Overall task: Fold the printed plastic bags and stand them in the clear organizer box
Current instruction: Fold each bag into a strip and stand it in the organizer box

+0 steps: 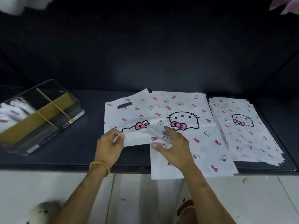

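- White printed bag (129, 113) lies on the dark bench (80, 143), its near edge pinched by the left hand (110, 143).
- Right hand (174, 143) hovers spread, fingers relaxed.
- Clear organizer box (40, 115) sits far left.

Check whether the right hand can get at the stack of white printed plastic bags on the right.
Probably yes: the right hand is open, and only flat bag lies between it and the stack of white printed plastic bags.

Bare dark tabletop (90, 126) between clear organizer box (40, 117) at left and bag being folded (129, 113): open lane. Right side blocked by flat bag (191, 139) and bag stack (246, 130), just beside each other.
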Available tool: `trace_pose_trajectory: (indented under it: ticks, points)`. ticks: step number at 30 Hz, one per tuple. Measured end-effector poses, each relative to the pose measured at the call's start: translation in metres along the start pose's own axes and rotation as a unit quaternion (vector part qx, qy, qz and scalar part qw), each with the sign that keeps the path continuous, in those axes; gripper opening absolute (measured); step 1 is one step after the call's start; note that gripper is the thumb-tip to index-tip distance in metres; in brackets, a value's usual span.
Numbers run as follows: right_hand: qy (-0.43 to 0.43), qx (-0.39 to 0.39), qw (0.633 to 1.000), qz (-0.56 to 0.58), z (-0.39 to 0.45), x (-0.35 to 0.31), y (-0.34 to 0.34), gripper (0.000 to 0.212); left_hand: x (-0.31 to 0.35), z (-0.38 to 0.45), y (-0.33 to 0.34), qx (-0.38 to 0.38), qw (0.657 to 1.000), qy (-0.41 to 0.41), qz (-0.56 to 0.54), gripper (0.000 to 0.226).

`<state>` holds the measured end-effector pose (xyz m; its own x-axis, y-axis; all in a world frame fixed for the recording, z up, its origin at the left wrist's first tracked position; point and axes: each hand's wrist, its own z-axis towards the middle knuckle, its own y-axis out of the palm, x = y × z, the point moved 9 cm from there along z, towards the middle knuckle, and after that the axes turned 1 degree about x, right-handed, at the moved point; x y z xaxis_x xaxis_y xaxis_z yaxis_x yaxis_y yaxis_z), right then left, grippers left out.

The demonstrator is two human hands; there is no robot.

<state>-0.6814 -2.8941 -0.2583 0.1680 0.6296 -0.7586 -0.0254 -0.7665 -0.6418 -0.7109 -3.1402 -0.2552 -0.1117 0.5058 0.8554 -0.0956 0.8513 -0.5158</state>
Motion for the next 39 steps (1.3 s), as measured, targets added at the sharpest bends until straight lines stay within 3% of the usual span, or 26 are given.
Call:
trace_pose_trajectory:
  ticks: [1,3,5,8,9,10,14,15,17,18,21,23,26,29,30,32,33,35,37,39]
  points:
    - [-0.018,-0.041,0.997,-0.057,0.001,-0.005,0.012,0.092,-0.007,0.003,-0.01,0.001,1.0,-0.02,-0.014,0.023]
    - [-0.061,-0.049,0.988,-0.133,0.008,-0.016,0.024,0.065,-0.018,0.006,-0.027,-0.004,0.997,-0.053,-0.063,0.022]
    - [-0.074,0.006,0.993,-0.096,0.015,-0.027,0.021,0.028,-0.028,0.003,-0.043,-0.003,0.991,-0.077,-0.11,0.017]
    - [-0.021,-0.021,0.999,-0.011,0.031,-0.032,0.028,0.018,-0.046,-0.013,-0.066,0.014,0.967,-0.126,-0.22,0.003]
    - [-0.012,-0.048,0.999,-0.007,0.038,-0.038,0.033,0.009,-0.051,-0.02,-0.069,0.004,0.961,-0.133,-0.244,0.012]
    - [-0.012,-0.071,0.997,-0.019,0.043,-0.046,0.037,0.008,-0.055,-0.025,-0.071,-0.014,0.958,-0.134,-0.253,0.022]
    - [0.005,-0.125,0.992,0.024,0.061,-0.063,0.045,0.036,-0.06,-0.036,-0.076,-0.056,0.961,-0.106,-0.25,0.044]
    - [0.014,-0.121,0.992,0.044,0.066,-0.063,0.044,0.035,-0.059,-0.036,-0.077,-0.063,0.963,-0.09,-0.245,0.048]
    - [0.06,-0.107,0.99,0.069,0.074,-0.057,0.04,0.005,-0.057,-0.034,-0.078,-0.082,0.962,-0.063,-0.252,0.059]
    - [0.082,-0.104,0.987,0.089,0.077,-0.053,0.039,0.008,-0.055,-0.033,-0.078,-0.097,0.96,-0.05,-0.259,0.063]
    - [0.11,-0.113,0.98,0.124,0.085,-0.047,0.04,0.008,-0.057,-0.025,-0.071,-0.112,0.97,-0.053,-0.211,0.05]
    - [0.124,-0.114,0.976,0.14,0.089,-0.042,0.041,0.006,-0.068,-0.014,-0.072,-0.035,0.988,-0.081,-0.127,0.028]
    - [0.163,-0.013,0.974,0.155,0.089,-0.026,0.023,0.045,-0.076,0.001,-0.075,0.07,0.989,-0.125,-0.04,0.011]
    - [0.197,0.037,0.966,0.162,0.073,0.0,0.007,0.08,-0.075,0.018,-0.07,0.103,0.984,-0.141,-0.024,0.021]
    - [0.202,0.038,0.965,0.165,0.069,0.01,0.004,0.073,-0.076,0.023,-0.067,0.107,0.982,-0.152,-0.017,0.023]
    - [0.199,0.022,0.973,0.119,0.063,0.027,0.005,0.032,-0.08,0.033,-0.057,0.096,0.98,-0.174,-0.003,0.019]
    - [0.2,0.018,0.976,0.08,0.06,0.034,0.007,0.026,-0.081,0.036,-0.052,0.088,0.979,-0.183,-0.007,0.016]
    - [0.228,0.029,0.973,0.034,0.057,0.057,0.014,0.038,-0.085,0.038,-0.041,0.074,0.975,-0.2,-0.065,0.02]
    - [0.266,0.049,0.962,0.023,0.056,0.074,0.019,0.03,-0.089,0.036,-0.031,0.05,0.966,-0.199,-0.158,0.029]
    - [0.28,0.055,0.958,0.005,0.059,0.081,0.019,0.021,-0.095,0.03,-0.021,-0.002,0.965,-0.187,-0.183,0.036]
